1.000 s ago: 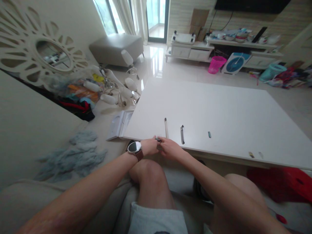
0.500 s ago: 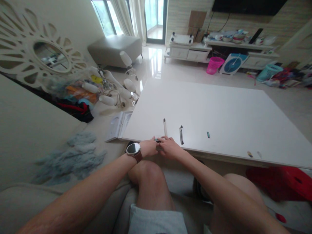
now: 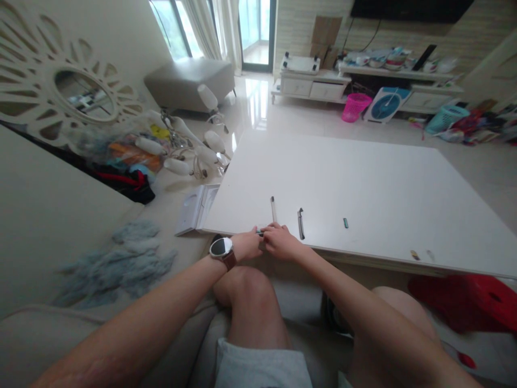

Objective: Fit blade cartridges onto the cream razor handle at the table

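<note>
At the near edge of the white table [image 3: 343,178], my left hand [image 3: 247,245] and my right hand [image 3: 278,241] meet over a small item with a teal part [image 3: 259,230]. Fingers cover most of it, so its kind cannot be made out. Both hands have curled fingers. Just beyond my right hand lies a thin pale stick with a dark tip [image 3: 273,207]. A silver and black hand tool, perhaps a razor or cutter [image 3: 301,223], rests to its right. Farther right is a small teal strip [image 3: 345,222]. A watch [image 3: 221,248] is on my left wrist.
A small brown-gold piece [image 3: 414,255] and a clear bit [image 3: 430,255] lie near the table's right front edge. An open white box [image 3: 191,207] stands at the left corner, below a lamp with white shades [image 3: 214,141]. A red stool-like object [image 3: 472,302] is at right.
My right hand has shifted slightly, its fingers curling closer over the small item. My left hand stays in place, and the things on the table have not moved.
</note>
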`<action>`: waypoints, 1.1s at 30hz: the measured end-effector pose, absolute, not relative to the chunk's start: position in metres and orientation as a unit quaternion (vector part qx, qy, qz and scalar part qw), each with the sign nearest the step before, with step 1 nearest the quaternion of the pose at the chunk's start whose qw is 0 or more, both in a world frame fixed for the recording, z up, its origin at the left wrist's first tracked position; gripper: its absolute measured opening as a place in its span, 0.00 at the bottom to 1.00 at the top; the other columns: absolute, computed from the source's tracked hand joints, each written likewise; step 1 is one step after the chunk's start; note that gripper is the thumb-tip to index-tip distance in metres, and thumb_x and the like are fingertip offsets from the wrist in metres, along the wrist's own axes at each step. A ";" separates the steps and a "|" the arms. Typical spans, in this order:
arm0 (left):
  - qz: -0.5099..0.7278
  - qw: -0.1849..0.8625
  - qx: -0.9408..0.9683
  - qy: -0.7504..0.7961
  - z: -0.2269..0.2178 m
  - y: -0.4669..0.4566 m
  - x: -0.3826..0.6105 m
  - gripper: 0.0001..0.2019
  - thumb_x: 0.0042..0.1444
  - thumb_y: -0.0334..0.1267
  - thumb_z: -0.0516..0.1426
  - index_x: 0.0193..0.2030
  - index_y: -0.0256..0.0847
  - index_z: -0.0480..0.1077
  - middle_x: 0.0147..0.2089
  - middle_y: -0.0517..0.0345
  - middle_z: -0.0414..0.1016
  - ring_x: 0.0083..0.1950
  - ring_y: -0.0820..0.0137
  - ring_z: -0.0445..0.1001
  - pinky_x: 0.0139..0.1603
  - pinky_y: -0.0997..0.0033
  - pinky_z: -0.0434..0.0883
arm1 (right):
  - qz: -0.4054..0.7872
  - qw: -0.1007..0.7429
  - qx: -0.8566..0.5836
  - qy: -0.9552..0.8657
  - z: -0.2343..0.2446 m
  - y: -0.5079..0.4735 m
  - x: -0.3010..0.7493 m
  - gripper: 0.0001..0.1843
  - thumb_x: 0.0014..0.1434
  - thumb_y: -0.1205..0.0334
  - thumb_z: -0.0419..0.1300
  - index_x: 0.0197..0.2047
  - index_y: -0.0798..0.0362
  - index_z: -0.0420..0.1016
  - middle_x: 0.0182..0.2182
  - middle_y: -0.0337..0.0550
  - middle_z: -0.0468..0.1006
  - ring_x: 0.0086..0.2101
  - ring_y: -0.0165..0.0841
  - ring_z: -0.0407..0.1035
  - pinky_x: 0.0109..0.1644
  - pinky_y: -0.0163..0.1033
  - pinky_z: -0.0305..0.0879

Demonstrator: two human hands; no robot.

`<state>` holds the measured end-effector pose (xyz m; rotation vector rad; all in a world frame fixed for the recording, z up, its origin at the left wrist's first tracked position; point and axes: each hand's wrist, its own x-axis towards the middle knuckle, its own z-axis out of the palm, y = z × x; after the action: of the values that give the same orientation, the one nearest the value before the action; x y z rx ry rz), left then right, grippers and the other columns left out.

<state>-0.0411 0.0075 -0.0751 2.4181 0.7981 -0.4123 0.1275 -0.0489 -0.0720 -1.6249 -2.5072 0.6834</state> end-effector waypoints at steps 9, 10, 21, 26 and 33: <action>-0.163 0.298 0.883 0.323 -0.073 0.007 -0.040 0.16 0.54 0.36 0.58 0.51 0.41 0.74 0.58 0.43 0.75 0.60 0.54 0.72 0.62 0.57 0.65 | 0.240 0.055 -0.545 -0.801 -0.071 -0.049 0.126 0.11 0.61 0.70 0.51 0.46 0.55 0.70 0.47 0.52 0.76 0.52 0.44 0.63 0.48 0.46 0.58; -0.162 0.301 0.882 0.326 -0.073 0.007 -0.040 0.16 0.54 0.36 0.58 0.50 0.41 0.74 0.57 0.43 0.76 0.60 0.54 0.72 0.62 0.57 0.64 | 0.236 0.053 -0.542 -0.805 -0.072 -0.049 0.126 0.12 0.61 0.70 0.52 0.47 0.54 0.71 0.48 0.52 0.76 0.52 0.44 0.62 0.48 0.46 0.58; -0.194 0.288 0.871 0.348 -0.058 0.005 -0.035 0.18 0.55 0.37 0.59 0.54 0.45 0.73 0.58 0.47 0.75 0.58 0.56 0.75 0.61 0.56 0.66 | 0.206 0.047 -0.529 -0.822 -0.064 -0.051 0.131 0.13 0.63 0.68 0.53 0.48 0.54 0.75 0.50 0.51 0.76 0.53 0.43 0.63 0.51 0.48 0.57; -0.234 0.235 0.857 0.393 -0.039 0.007 -0.034 0.22 0.57 0.42 0.58 0.60 0.46 0.70 0.68 0.40 0.63 0.56 0.51 0.76 0.56 0.52 0.71 | 0.187 0.062 -0.553 -0.810 -0.054 -0.050 0.144 0.12 0.63 0.65 0.56 0.49 0.56 0.75 0.50 0.52 0.76 0.53 0.43 0.63 0.53 0.48 0.56; -0.222 0.155 0.859 0.434 -0.038 0.009 -0.036 0.32 0.58 0.41 0.58 0.66 0.26 0.59 0.73 0.25 0.48 0.71 0.49 0.58 0.65 0.55 0.63 | 0.156 0.076 -0.589 -0.789 -0.043 -0.051 0.163 0.13 0.65 0.64 0.55 0.51 0.56 0.74 0.53 0.52 0.75 0.53 0.43 0.63 0.54 0.48 0.54</action>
<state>-0.0363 0.0091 -0.0385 2.4610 1.2426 -0.6362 0.1627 -0.0511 -0.0425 -1.7658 -2.3658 0.4675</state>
